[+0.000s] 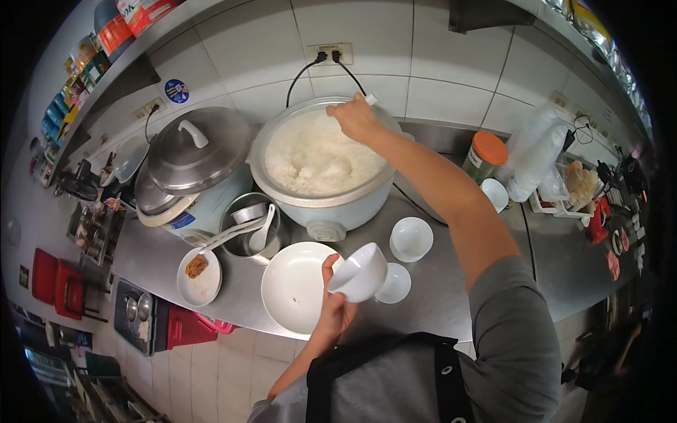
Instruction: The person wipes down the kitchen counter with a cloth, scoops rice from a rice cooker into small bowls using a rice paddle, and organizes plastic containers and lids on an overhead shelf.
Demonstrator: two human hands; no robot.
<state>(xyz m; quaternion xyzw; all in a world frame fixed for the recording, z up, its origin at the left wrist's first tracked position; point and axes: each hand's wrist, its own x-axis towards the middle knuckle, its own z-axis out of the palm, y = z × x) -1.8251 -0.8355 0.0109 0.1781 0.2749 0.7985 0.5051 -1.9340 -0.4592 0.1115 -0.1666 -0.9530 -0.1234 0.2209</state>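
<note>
My left hand [337,308] grips a small white bowl [361,273], tilted above the front of the counter. Fingers closed, my right hand [355,118] is over the back right of a large rice cooker [321,210] full of white rice [317,158]. A white handle end [371,99] sticks out beside that hand; the rest of this utensil is hidden. Just left of the held bowl lies a wide white plate [293,285]. Two more white bowls, one larger [411,239] and one smaller [395,283], stand to its right.
Left of the rice cooker is a second cooker with a metal lid [190,158]. A metal pot [236,236] holds a white spoon [262,233] and other utensils. A small plate [199,289] bears brown food. At right stand an orange-lidded jar [486,155] and plastic bags [534,158].
</note>
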